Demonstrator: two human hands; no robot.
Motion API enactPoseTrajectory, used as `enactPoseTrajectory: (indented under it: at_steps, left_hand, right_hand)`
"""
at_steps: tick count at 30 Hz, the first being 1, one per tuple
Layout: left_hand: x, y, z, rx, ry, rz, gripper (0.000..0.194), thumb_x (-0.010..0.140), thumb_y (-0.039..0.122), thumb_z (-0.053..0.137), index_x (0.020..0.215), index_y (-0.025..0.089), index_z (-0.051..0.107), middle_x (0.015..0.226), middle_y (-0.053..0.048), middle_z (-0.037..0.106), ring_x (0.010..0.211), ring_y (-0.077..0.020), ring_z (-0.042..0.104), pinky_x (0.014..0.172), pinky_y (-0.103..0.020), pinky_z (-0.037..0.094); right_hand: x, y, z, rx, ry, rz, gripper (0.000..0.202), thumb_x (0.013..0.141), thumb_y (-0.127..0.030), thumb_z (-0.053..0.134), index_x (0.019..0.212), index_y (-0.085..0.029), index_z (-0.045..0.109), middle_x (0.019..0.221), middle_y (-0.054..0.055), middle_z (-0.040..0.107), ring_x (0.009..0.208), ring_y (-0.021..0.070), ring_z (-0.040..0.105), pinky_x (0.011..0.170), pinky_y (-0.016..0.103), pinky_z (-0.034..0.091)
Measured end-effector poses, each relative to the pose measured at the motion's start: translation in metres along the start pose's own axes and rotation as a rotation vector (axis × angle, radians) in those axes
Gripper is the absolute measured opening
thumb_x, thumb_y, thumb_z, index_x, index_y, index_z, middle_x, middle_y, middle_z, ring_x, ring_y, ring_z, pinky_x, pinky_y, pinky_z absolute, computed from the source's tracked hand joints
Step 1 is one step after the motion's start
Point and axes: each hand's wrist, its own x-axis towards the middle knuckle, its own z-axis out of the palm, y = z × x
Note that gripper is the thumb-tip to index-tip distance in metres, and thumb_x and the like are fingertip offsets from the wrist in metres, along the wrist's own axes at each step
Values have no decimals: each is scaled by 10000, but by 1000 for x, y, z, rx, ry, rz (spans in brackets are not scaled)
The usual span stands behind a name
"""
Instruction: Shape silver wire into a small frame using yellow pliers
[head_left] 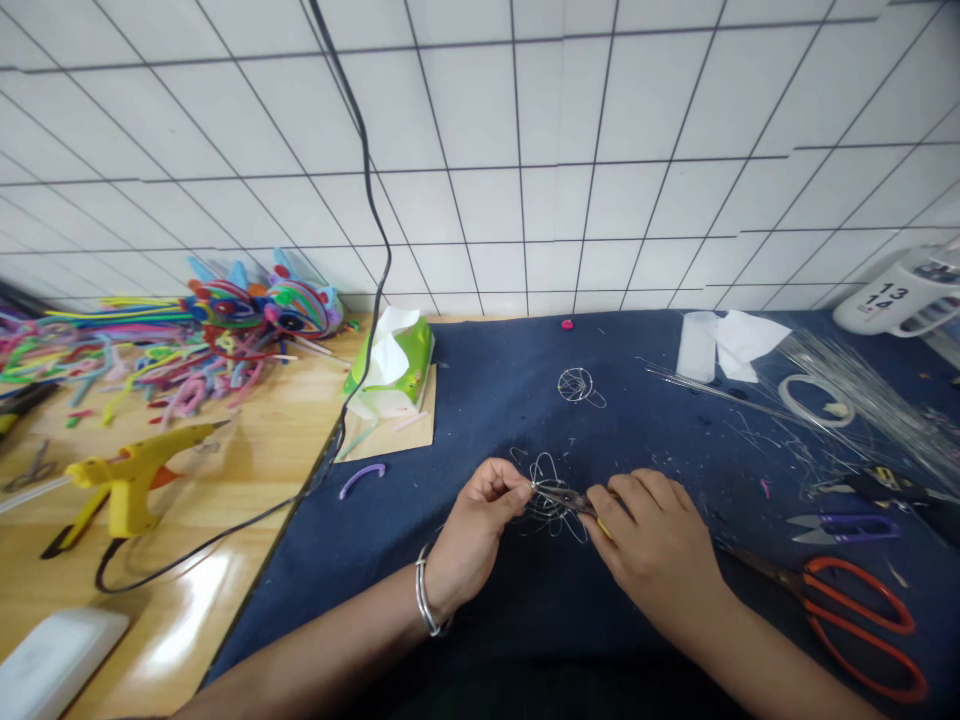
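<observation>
Between my hands is a loose tangle of thin silvery wire (551,512) with several curved loops, over the dark blue cloth. My left hand (487,515), a silver bangle on its wrist, is closed in a pinch on the wire. Wrapped round the yellow handles of a pair of pliers, my right hand (649,535) is closed too. The dark jaws of the pliers (564,496) point left and meet the wire right by my left fingertips. Farther back on the cloth lies a small round wire frame (576,385).
Orange-handled scissors (847,610), purple snips (847,527) and straight wires (885,400) lie at right. Left are a yellow glue gun (127,480), its black cord (225,545), a tissue pack (397,360) and pipe cleaners (202,375). A tiled wall (555,200) stands behind.
</observation>
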Motion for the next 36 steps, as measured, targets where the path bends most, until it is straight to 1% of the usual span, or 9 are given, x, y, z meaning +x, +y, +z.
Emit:
enactPoseTrajectory:
  at_steps: [8, 12, 16, 22, 30, 36]
  left_hand:
    - [0, 0, 1, 50, -3, 21, 65, 762, 155, 599, 764, 162, 534, 699, 18, 532, 622, -86, 441, 602, -209, 333]
    - [0, 1, 2, 66, -16, 36, 64, 765, 164, 597, 764, 158, 534, 698, 11, 533, 632, -93, 444, 611, -214, 341]
    - [0, 1, 4, 67, 6, 56, 77, 753, 182, 612, 751, 159, 538, 695, 10, 539, 631, -94, 447, 619, -216, 347]
    - [1, 0, 2, 60, 9, 36, 74, 757, 177, 606, 767, 159, 535, 688, 12, 528, 623, -92, 447, 603, -214, 339]
    - [0, 0, 3, 60, 12, 34, 83, 755, 190, 615, 771, 156, 541, 703, 5, 533, 626, -94, 446, 604, -217, 344]
    - [-1, 0, 4, 69, 3, 40, 78, 760, 182, 608, 763, 159, 534, 697, 10, 529, 637, -96, 451, 614, -217, 348]
  right_hand:
    - [3, -1, -3, 5, -5, 3, 173, 835, -261, 478, 928, -172, 594, 816, 72, 552, 862, 220, 457, 737, 357, 311]
    - [4, 1, -6, 64, -46, 9, 151, 828, -273, 488, 880, -180, 595, 787, 56, 548, 812, 192, 456, 706, 327, 312]
    - [4, 2, -7, 75, -64, 1, 138, 825, -263, 485, 827, -179, 594, 750, 48, 538, 798, 181, 458, 690, 312, 309]
    - [3, 2, -9, 65, -82, 41, 169, 840, -281, 460, 891, -187, 591, 808, 56, 545, 824, 197, 449, 713, 339, 307]
    - [4, 1, -9, 48, -53, 32, 155, 827, -264, 480, 872, -172, 597, 795, 66, 544, 801, 193, 448, 693, 331, 304]
    - [4, 1, -8, 37, -62, 45, 156, 830, -273, 472, 876, -186, 593, 801, 59, 545, 813, 199, 443, 702, 339, 303]
